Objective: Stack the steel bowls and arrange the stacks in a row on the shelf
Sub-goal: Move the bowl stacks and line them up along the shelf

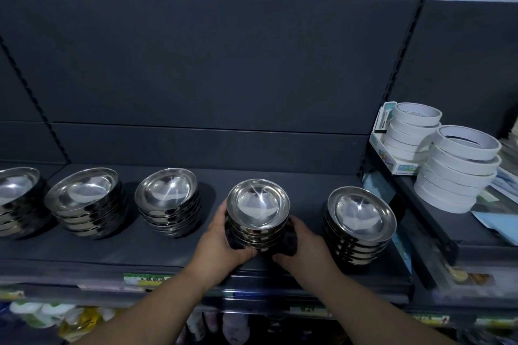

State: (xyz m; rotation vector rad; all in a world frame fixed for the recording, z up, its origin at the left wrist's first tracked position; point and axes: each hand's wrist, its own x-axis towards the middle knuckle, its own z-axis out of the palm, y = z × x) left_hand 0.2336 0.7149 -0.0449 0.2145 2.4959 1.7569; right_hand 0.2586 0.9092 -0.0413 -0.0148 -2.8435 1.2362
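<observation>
On the dark shelf (140, 246) five stacks of steel bowls stand in a row. The first stack (16, 199) is cut off by the left edge of the view. Next comes the second stack (85, 199), then the third stack (168, 199), each apart from its neighbour. The fourth stack (258, 213) sits nearer the shelf's front edge. The left hand (221, 244) grips its left side and the right hand (302, 244) its right, fingers curled round the lower bowls (whether its base rests on the shelf I cannot tell). The fifth stack (360, 221) stands just right of the right hand, untouched. Further right, on a neighbouring higher shelf, are piled white tape rolls (459, 165).
</observation>
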